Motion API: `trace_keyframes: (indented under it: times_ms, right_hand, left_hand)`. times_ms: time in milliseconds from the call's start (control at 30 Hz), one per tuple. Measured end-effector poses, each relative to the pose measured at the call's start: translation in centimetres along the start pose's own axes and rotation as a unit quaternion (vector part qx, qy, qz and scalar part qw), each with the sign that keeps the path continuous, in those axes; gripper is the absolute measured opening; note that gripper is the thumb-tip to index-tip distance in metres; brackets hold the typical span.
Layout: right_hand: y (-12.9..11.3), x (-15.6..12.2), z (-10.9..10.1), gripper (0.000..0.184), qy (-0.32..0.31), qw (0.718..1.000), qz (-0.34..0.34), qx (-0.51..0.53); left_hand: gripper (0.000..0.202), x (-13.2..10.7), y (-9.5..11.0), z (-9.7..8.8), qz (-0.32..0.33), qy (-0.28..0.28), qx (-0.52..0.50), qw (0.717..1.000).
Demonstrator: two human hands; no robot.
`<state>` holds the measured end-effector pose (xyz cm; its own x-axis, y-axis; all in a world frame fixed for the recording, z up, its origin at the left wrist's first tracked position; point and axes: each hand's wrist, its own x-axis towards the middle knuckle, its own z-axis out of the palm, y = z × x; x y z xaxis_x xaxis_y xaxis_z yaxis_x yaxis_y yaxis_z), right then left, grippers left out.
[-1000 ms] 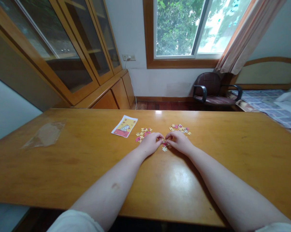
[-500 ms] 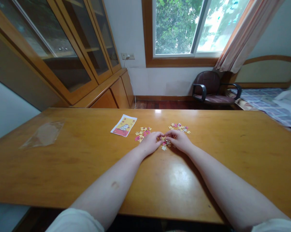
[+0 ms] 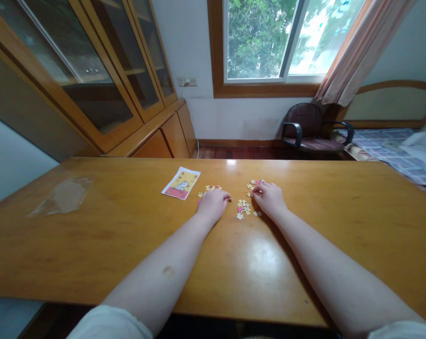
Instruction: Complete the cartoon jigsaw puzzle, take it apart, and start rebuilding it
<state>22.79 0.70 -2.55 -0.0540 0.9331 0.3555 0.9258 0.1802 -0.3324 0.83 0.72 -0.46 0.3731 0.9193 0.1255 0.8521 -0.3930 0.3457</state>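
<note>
Jigsaw puzzle pieces lie on the table in loose groups. My left hand (image 3: 213, 204) covers part of the left group (image 3: 213, 188). Its thumb and fingers are pinched together, with a small yellowish puzzle piece (image 3: 230, 200) showing at the tips. My right hand (image 3: 270, 199) is at the back-right group (image 3: 252, 184), its fingertips closed around a piece that is mostly hidden. Between the hands lies a middle cluster of yellow, pale and pink pieces (image 3: 243, 207), untouched by either hand. A couple of pale pieces (image 3: 257, 213) rest just below my right hand.
A picture card (image 3: 182, 183) in yellow and pink lies left of the pieces. Further left on the wooden table (image 3: 128, 235) is a clear plastic bag (image 3: 66, 195). Beyond the table stand a glass-fronted cabinet (image 3: 145, 120), an armchair (image 3: 307, 125) and a bed (image 3: 386, 146).
My hands have parted from over the middle cluster, uncovering it. The left has drawn slightly left; the right has moved right and away from me to the back-right group.
</note>
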Motion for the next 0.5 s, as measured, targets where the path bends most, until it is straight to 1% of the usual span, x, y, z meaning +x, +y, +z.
trace_keyframes:
  times_ms: [67, 167, 233, 367, 500]
  right_hand:
    - [-0.2, -0.1, 0.0, 0.012, 0.001, 0.999, -0.043, 0.026]
    - [-0.7, -0.3, -0.2, 0.013, -0.039, 0.988, -0.125, 0.086]
    - [-0.9, -0.4, -0.2, 0.014, -0.058, 0.98, -0.16, 0.106]
    - [-0.9, -0.5, -0.3, 0.02, -0.071, 0.973, -0.186, 0.116]
    - [-0.6, -0.4, -0.4, 0.025, -0.082, 0.971, -0.187, 0.122]
  left_hand:
    - [0.021, -0.1, -0.1, -0.2, 0.007, 0.012, 0.047, 0.999]
    - [0.021, -0.4, 0.2, -0.5, 0.011, 0.021, 0.092, 0.996]
    - [0.022, -0.5, 0.5, -0.8, 0.014, 0.013, 0.107, 0.994]
    - [0.024, -0.7, 0.8, -1.1, 0.029, -0.002, 0.111, 0.993]
    - [0.024, -0.6, 0.6, -0.8, 0.049, -0.003, 0.074, 0.996]
